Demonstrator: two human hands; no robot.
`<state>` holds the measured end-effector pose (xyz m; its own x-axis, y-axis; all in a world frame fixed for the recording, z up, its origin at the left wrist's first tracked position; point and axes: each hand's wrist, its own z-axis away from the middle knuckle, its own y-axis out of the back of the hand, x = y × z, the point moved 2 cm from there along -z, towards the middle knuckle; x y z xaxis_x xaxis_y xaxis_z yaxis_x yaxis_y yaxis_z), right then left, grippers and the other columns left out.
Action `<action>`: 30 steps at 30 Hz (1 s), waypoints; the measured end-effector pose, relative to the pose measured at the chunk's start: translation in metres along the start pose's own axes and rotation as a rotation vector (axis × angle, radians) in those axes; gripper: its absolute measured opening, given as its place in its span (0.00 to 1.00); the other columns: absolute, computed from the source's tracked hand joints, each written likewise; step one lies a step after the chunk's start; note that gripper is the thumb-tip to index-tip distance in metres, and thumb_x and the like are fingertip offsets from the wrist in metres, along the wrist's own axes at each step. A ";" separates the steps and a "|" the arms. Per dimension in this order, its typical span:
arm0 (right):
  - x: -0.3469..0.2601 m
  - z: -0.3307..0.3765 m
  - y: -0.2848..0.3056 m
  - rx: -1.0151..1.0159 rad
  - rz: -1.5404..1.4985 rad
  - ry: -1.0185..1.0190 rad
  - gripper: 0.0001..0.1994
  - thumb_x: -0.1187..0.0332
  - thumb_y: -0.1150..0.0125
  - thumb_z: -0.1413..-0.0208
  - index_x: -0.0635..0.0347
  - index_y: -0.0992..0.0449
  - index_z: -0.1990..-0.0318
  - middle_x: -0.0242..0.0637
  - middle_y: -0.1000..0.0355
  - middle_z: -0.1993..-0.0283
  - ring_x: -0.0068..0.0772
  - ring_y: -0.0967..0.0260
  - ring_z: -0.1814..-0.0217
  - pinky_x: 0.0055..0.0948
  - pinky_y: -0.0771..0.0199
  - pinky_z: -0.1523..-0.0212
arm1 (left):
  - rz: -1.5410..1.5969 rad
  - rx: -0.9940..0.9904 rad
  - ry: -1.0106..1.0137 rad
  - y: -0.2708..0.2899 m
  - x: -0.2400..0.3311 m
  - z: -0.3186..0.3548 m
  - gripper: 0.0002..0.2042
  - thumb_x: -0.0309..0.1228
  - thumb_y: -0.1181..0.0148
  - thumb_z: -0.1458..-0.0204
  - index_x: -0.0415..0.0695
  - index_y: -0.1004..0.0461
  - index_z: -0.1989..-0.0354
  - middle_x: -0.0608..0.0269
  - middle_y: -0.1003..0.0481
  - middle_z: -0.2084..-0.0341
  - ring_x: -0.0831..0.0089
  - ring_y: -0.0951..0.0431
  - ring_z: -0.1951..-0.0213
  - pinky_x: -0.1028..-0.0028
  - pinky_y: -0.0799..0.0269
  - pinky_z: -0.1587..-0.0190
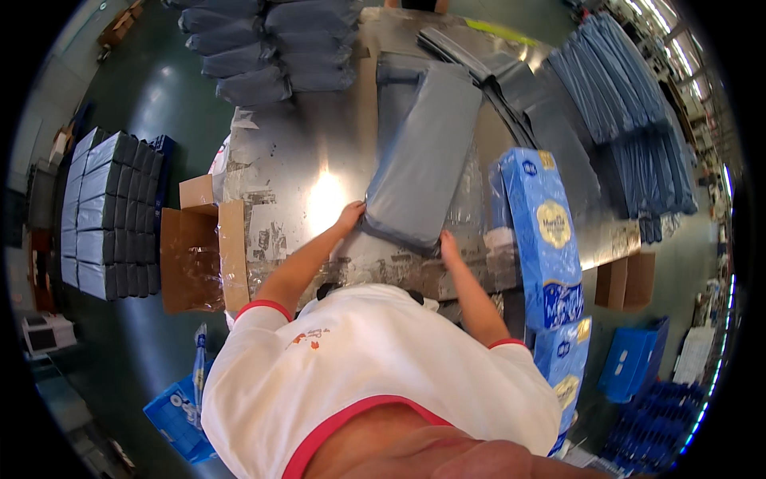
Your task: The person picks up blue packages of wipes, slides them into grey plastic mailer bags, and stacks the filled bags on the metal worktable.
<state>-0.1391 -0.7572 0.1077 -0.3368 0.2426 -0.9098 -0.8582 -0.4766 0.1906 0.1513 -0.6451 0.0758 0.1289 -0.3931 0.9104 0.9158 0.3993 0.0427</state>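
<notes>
A long grey plastic-wrapped package lies aslant on the metal table, its near end toward me. My left hand is closed on the near left corner of this package. At the near right corner, my right hand grips the wrapping, with its fingers partly hidden by the plastic. Under and behind the package lies another piece of grey plastic. Just right of it are flat grey plastic bags, loosely spread and overlapping. A long blue printed pack stands to the right of my right hand.
Grey wrapped packages are stacked at the far left of the table. Folded grey bags are piled at the far right. An open cardboard box adjoins the left edge; a second blue pack is near my right side. More grey bundles stand on the floor.
</notes>
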 end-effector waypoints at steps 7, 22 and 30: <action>-0.041 -0.014 -0.034 -0.086 -0.815 -0.310 0.26 0.56 0.55 0.50 0.58 0.49 0.47 0.41 0.42 0.49 0.37 0.43 0.50 0.31 0.43 0.51 | 0.355 -0.152 0.292 -0.022 0.073 0.009 0.35 0.49 0.49 0.59 0.49 0.55 0.44 0.58 0.51 0.46 0.68 0.44 0.48 0.74 0.47 0.49; -0.139 0.113 -0.185 -0.771 -0.243 -0.172 0.37 0.57 0.40 0.61 0.65 0.52 0.46 0.42 0.45 0.48 0.34 0.47 0.47 0.28 0.47 0.48 | 0.621 0.275 0.315 0.136 0.077 0.259 0.28 0.41 0.44 0.62 0.40 0.41 0.53 0.58 0.33 0.61 0.69 0.32 0.59 0.74 0.37 0.56; -0.145 0.101 -0.323 -0.973 -0.199 -0.094 0.40 0.50 0.45 0.58 0.59 0.58 0.42 0.42 0.51 0.43 0.34 0.54 0.42 0.27 0.54 0.45 | 0.841 0.510 0.090 0.231 0.029 0.288 0.26 0.41 0.45 0.62 0.37 0.38 0.55 0.56 0.33 0.61 0.66 0.32 0.60 0.71 0.38 0.55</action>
<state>0.1478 -0.5533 0.2155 -0.2871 0.4390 -0.8514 -0.2254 -0.8948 -0.3854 0.2566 -0.3258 0.2308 0.7106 0.1293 0.6917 0.2414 0.8785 -0.4122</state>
